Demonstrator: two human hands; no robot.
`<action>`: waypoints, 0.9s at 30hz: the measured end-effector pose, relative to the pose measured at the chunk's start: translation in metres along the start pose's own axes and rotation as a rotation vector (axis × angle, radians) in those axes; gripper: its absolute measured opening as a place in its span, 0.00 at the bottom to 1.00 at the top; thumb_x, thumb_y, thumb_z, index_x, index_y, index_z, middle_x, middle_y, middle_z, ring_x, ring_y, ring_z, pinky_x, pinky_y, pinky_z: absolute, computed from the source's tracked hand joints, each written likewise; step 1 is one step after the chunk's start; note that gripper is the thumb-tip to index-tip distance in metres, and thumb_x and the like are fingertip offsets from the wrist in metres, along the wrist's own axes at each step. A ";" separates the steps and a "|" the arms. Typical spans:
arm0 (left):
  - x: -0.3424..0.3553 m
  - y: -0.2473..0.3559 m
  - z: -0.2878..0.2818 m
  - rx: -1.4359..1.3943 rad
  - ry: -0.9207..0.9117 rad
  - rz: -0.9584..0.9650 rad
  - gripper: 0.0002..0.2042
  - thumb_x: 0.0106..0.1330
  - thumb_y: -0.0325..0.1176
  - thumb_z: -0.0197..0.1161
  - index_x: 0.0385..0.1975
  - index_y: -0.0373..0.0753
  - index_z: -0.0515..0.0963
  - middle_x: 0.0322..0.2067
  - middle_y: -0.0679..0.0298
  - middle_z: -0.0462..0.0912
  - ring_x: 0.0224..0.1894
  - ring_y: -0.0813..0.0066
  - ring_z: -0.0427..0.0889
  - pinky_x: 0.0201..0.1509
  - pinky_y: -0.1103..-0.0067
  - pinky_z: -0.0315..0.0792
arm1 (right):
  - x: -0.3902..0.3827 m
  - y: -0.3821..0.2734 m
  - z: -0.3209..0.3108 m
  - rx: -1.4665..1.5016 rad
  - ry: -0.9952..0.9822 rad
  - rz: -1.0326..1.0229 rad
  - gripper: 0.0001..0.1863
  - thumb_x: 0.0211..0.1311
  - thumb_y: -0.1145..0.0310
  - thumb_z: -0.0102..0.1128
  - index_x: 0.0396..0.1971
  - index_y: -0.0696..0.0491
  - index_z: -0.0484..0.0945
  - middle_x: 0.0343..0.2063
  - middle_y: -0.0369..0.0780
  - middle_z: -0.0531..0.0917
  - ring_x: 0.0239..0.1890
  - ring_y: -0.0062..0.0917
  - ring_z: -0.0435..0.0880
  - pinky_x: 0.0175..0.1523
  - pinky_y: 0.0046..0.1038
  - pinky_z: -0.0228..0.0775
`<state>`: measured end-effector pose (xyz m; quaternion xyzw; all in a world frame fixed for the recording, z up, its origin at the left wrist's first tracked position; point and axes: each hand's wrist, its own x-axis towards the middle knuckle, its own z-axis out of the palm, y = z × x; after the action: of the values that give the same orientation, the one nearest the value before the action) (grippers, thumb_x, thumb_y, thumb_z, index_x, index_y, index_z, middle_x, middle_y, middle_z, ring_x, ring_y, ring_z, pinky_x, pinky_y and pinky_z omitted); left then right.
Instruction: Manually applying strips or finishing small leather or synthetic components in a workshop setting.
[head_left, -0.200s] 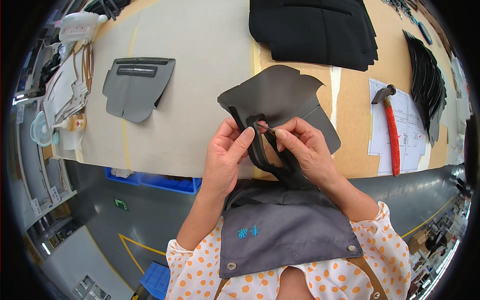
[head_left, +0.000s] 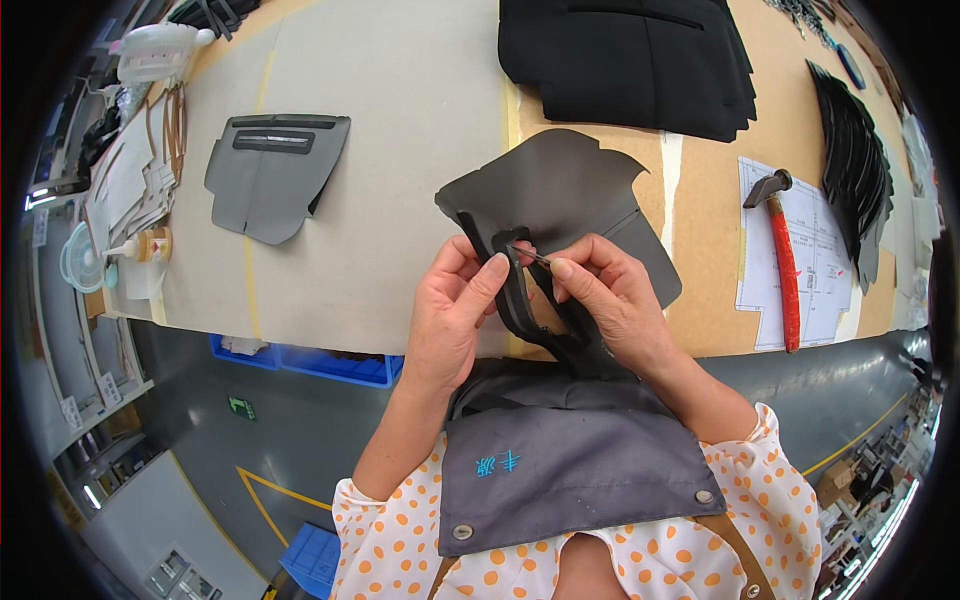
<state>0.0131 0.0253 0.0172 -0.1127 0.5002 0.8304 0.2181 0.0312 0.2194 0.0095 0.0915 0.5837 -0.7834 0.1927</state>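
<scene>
A dark grey cut panel (head_left: 563, 178), a sheet of leather-like material, lies bent over the table's near edge with a long slot edged in black strips. My left hand (head_left: 452, 312) pinches the left side of that slot between thumb and fingers. Between the thumb and fingers of my right hand (head_left: 618, 303) is a thin, dark, pointed tool (head_left: 531, 255). Its tip reaches the slot's upper end, close to my left thumb. Whether it is an awl or tweezers I cannot make out. The panel's lower part hangs down in front of my apron (head_left: 580, 450).
A similar grey panel (head_left: 270, 185) lies to the left. At the back is a stack of black pieces (head_left: 640, 80). A red-handled hammer (head_left: 784, 270) rests on a printed paper sheet (head_left: 825, 250) at right, near fanned black pieces (head_left: 850, 160). A glue bottle (head_left: 152, 245) stands far left.
</scene>
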 end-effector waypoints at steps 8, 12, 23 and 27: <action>0.002 0.001 -0.006 -0.016 0.006 -0.013 0.08 0.77 0.31 0.61 0.50 0.36 0.76 0.46 0.61 0.85 0.47 0.76 0.86 0.49 0.78 0.81 | 0.000 -0.003 -0.003 -0.031 0.011 0.012 0.11 0.77 0.63 0.60 0.42 0.57 0.79 0.32 0.30 0.80 0.35 0.09 0.74 0.44 0.15 0.68; 0.012 0.008 -0.019 -0.072 0.095 -0.060 0.08 0.76 0.33 0.62 0.47 0.37 0.76 0.39 0.63 0.84 0.41 0.76 0.86 0.45 0.76 0.83 | -0.004 -0.021 -0.014 -0.013 0.161 0.013 0.12 0.76 0.62 0.61 0.48 0.54 0.80 0.33 0.28 0.78 0.36 0.10 0.74 0.47 0.16 0.67; 0.003 0.013 -0.028 -0.018 0.243 -0.099 0.09 0.75 0.38 0.64 0.42 0.39 0.76 0.36 0.64 0.85 0.37 0.76 0.88 0.40 0.76 0.85 | -0.034 -0.069 -0.026 -0.484 0.220 -0.417 0.11 0.78 0.67 0.55 0.37 0.59 0.79 0.31 0.33 0.80 0.33 0.15 0.76 0.39 0.18 0.66; -0.001 0.011 -0.033 0.008 0.252 -0.120 0.10 0.75 0.38 0.64 0.41 0.38 0.77 0.36 0.64 0.85 0.37 0.76 0.88 0.40 0.76 0.85 | 0.021 -0.031 -0.005 -0.425 0.035 -0.045 0.14 0.79 0.61 0.54 0.38 0.57 0.78 0.32 0.35 0.81 0.37 0.17 0.81 0.41 0.24 0.73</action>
<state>0.0078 -0.0086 0.0103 -0.2450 0.5194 0.7931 0.2030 -0.0012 0.2279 0.0274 0.0492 0.7408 -0.6452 0.1801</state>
